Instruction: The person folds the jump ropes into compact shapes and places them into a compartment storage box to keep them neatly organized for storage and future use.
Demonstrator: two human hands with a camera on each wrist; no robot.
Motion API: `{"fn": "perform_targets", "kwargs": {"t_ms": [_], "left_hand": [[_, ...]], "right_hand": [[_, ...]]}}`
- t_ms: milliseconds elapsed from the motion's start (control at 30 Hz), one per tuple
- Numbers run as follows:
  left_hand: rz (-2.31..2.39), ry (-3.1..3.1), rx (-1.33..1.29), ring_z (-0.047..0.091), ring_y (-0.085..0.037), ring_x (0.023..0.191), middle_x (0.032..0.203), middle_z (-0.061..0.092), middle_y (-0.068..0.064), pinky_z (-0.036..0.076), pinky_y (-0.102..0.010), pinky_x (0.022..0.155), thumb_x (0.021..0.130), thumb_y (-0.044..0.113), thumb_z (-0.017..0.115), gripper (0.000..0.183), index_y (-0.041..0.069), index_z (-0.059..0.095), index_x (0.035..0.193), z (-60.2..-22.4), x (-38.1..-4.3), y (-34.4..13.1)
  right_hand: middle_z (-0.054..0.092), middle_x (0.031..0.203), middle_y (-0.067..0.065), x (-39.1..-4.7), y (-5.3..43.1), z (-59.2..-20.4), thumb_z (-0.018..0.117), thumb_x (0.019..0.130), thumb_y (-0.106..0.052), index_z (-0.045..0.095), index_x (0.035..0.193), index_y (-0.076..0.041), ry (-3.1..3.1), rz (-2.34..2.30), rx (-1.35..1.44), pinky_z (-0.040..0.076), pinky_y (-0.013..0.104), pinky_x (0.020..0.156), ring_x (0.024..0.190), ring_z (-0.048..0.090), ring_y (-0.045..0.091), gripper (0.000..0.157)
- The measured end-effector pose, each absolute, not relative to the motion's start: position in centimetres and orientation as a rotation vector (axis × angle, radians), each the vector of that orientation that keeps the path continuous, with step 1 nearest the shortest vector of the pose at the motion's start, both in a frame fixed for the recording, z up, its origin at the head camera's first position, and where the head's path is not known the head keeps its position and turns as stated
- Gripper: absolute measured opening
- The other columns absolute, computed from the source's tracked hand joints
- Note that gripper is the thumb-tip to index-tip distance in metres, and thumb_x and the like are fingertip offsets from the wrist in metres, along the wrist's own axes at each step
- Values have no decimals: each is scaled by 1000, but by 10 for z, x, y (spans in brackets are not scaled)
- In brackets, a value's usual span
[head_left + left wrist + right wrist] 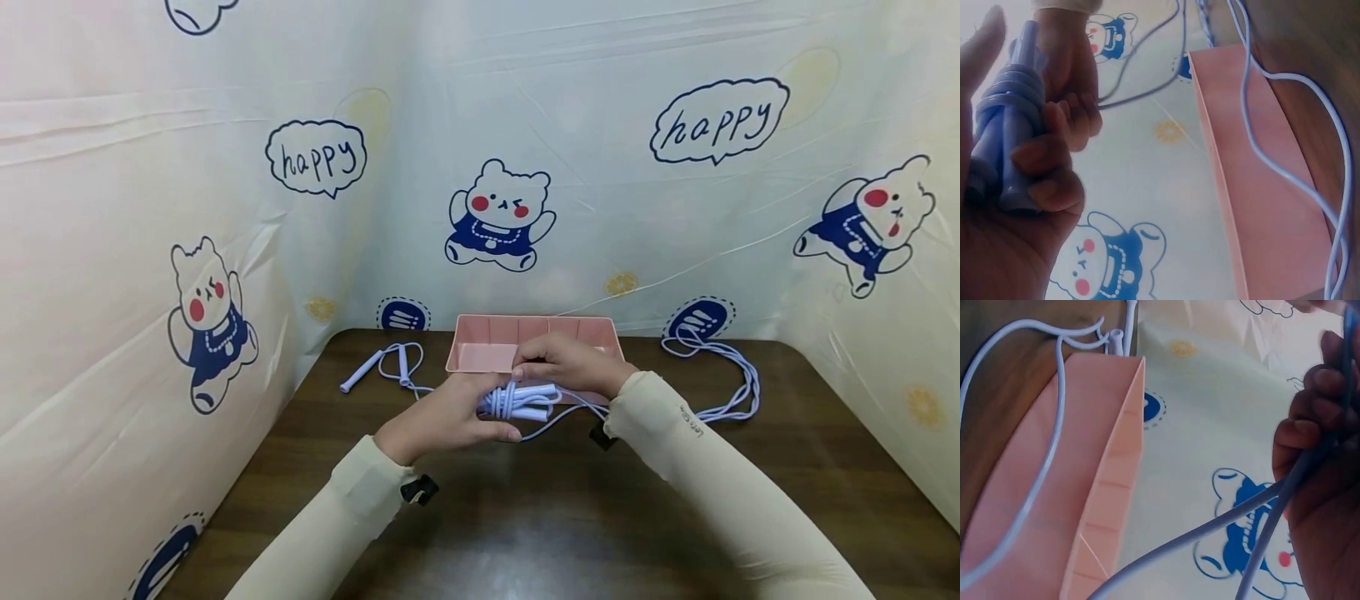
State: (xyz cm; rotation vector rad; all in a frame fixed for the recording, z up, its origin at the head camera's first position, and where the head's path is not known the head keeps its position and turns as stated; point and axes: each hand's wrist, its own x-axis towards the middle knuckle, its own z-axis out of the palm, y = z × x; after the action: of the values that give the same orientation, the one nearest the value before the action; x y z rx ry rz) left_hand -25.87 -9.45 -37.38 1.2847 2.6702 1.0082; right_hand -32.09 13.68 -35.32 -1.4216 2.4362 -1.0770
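My left hand (453, 417) grips a bundled jump rope (510, 402), its fingers curled round the pale lilac handles (1019, 156). Several turns of cord (1013, 94) wrap round these handles in the left wrist view. Just beyond the bundle, my right hand (573, 360) holds the cord with bent fingers at the wrapped part. Two strands of that cord (1266, 531) trail from the right palm in the right wrist view. Part of the bundle is hidden behind the left hand.
Behind the hands stands a pink divided tray (487, 327). Two more lilac handles (362, 371) with cord lie at the table's left. A loose loop of cord (742, 392) lies to the right on the dark wooden table (525, 533). Printed cloth (600, 208) surrounds the table.
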Motion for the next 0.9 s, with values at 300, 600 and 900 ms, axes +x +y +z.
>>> {"fn": "perform_targets", "kwargs": {"t_ms": [300,600,900], "left_hand": [[1100,2774,1169,56,-8,74,90,57,8,51,-27,62,95,45,59,31,18,54,109,-370,-256,-98],[1305,2812,1117,59,-11,80,107,59,1,53,-29,65,97,36,60,49,20,40,139,-370,-262,-99],[1277,2862,1293,55,-12,108,133,56,3,48,-40,93,100,37,53,41,20,53,138,-373,-266,-98]], "right_hand": [[63,77,2,-296,120,-360,59,92,7,65,85,-1,2452,-1414,-1589,50,28,66,69,56,11,12],[68,90,11,-288,113,-367,57,96,1,67,109,0,2499,-1462,-1190,52,40,76,79,61,26,17],[66,82,2,-302,109,-395,55,98,-6,67,103,-7,2507,-1618,-1012,55,37,69,72,64,20,12]]}}
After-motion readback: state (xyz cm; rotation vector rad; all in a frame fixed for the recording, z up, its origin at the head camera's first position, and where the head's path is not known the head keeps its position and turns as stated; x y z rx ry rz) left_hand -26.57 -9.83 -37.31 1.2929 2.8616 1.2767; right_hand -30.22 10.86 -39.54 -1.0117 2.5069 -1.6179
